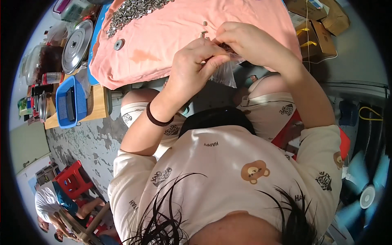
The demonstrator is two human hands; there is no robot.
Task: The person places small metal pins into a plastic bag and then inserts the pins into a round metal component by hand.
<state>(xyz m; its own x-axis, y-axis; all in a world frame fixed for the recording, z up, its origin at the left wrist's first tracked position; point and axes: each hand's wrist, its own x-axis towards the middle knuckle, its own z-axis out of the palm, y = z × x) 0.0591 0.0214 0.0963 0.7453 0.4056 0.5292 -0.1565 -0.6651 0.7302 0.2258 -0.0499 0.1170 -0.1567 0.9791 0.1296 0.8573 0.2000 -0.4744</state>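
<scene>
Plastic bag (225, 72) pinched at its mouth between left hand (195, 67) and right hand (245, 41), just above near edge of pink cloth (163, 45). Thin, limp, slippery, probably light; best gripped at top rim. Fingers curled tight on it. Metal pieces (132, 10) heaped far left.

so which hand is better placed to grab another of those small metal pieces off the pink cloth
Probably the right hand: it sits nearest the loose metal pieces on the pink cloth. The left hand is pinching the small clear bag, so it seems occupied.
</scene>
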